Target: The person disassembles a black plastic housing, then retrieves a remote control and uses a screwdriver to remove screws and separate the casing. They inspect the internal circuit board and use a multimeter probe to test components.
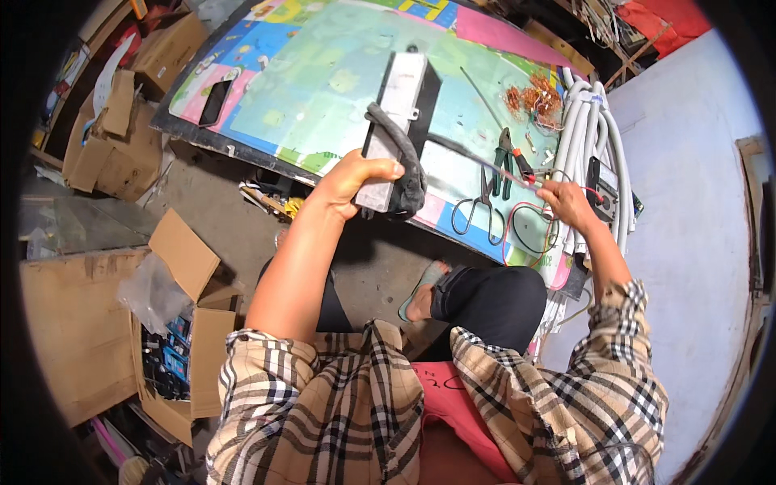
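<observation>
My L hand [347, 182] clamped round lower end of silver box [398, 93], held up over table's [283, 81] near edge; thumb by dark cable [408, 149] bent along it. My R hand [570, 204] pinched nr right edge on, prob., thin red lead [521, 179], hard to see. Scissors [485, 196] nr near edge, pliers [499, 166] beside. Phone [215, 103] nr near-left corner.

Yellow letters [434, 10] on the table cover [315, 89] and dark, perhaps partly hidden characters [437, 384] on the red shirt [454, 408]
</observation>
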A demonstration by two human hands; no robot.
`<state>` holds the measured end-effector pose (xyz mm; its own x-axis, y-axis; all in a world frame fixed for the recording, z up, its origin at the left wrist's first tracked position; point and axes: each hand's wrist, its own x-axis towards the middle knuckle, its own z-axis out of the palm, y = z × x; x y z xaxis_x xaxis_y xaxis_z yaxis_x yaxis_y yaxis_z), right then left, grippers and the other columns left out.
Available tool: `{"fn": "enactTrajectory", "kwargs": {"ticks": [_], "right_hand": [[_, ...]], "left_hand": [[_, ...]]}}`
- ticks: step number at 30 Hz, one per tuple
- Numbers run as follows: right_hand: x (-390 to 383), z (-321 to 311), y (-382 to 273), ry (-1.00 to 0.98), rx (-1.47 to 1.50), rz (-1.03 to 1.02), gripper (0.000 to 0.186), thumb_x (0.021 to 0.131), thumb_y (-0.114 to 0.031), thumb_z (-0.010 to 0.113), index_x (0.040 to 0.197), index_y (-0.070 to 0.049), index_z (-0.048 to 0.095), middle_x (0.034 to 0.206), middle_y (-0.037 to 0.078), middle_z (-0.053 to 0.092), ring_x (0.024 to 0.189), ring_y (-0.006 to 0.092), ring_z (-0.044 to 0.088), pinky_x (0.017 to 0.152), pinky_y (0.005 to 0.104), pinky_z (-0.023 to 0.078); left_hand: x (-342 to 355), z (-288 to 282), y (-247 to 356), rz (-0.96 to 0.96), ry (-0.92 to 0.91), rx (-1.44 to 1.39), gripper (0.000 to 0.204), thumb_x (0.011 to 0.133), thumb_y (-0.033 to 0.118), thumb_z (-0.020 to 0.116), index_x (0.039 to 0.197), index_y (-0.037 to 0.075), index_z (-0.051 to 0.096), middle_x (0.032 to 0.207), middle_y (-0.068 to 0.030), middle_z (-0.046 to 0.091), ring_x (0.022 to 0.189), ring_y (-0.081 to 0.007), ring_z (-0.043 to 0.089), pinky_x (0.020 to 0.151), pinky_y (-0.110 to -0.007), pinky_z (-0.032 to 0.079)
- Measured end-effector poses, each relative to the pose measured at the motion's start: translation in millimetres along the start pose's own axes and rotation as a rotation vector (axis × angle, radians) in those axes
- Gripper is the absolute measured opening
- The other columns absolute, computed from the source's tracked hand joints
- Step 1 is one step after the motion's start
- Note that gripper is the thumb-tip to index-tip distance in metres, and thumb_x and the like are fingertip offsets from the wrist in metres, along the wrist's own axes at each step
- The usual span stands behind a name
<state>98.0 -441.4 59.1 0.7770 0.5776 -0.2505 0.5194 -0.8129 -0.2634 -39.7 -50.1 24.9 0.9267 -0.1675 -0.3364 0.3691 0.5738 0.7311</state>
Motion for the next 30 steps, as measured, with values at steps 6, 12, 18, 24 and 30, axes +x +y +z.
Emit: {"fn": "enactTrajectory", "kwargs": {"ticks": [6,12,18,24,30], "right_hand": [[-47.8,-62.5,-114.7,-0.022,-0.276,-0.253,0.029,0.085,-0.020,0.066,0.069,-0.003,0.049,0.062,0.016,0.052,0.060,0.0369,0.054,0.054,0.0426,0.042],[15.2,-88.3,-187.4,-0.291,-0.451,-0.618,0.026,0.085,-0.024,0.064,0.072,-0.002,0.058,0.061,0.014,0.057,0.058,0.0345,0.058,0.053,0.0423,0.045],[114.1,-35.2,-198.3,-0.507,-0.537,-0.553,0.021,0.076,-0.029,0.067,0.078,-0.008,0.068,0.071,0.013,0.064,0.072,0.0333,0.062,0.063,0.0442,0.047],[187.2,40.2,-163.4,-0.660,-0.570,-0.492,0.027,0.072,-0.037,0.068,0.082,-0.013,0.072,0.076,0.011,0.067,0.076,0.0318,0.064,0.064,0.0430,0.049],[204.1,78.2,-145.7,-0.646,-0.595,-0.419,0.026,0.070,-0.036,0.069,0.080,-0.013,0.073,0.076,0.011,0.068,0.076,0.0319,0.065,0.065,0.0430,0.050]], "left_hand": [[32.6,3.2,-29.8,-0.023,0.320,0.683,0.062,0.053,0.024,0.079,0.103,-0.006,0.059,0.087,-0.0160,0.066,0.079,-0.0240,0.065,0.068,-0.033,0.051],[26.0,56.7,-71.8,0.200,0.399,1.614,0.086,0.054,0.022,0.080,0.123,-0.008,0.040,0.111,-0.0232,0.049,0.107,-0.0402,0.048,0.092,-0.045,0.039],[50.4,64.5,-101.5,0.599,0.506,1.964,0.066,0.057,0.006,0.072,0.116,-0.008,0.045,0.105,-0.0204,0.047,0.099,-0.0336,0.045,0.087,-0.041,0.034],[60.2,45.2,-114.2,0.460,0.510,2.169,0.071,0.061,0.013,0.072,0.123,-0.009,0.044,0.106,-0.0182,0.047,0.099,-0.0309,0.044,0.091,-0.042,0.032],[71.6,33.9,-120.4,0.359,0.415,2.149,0.068,0.065,0.017,0.074,0.121,-0.006,0.043,0.104,-0.0181,0.050,0.100,-0.0302,0.046,0.093,-0.040,0.033]]}}
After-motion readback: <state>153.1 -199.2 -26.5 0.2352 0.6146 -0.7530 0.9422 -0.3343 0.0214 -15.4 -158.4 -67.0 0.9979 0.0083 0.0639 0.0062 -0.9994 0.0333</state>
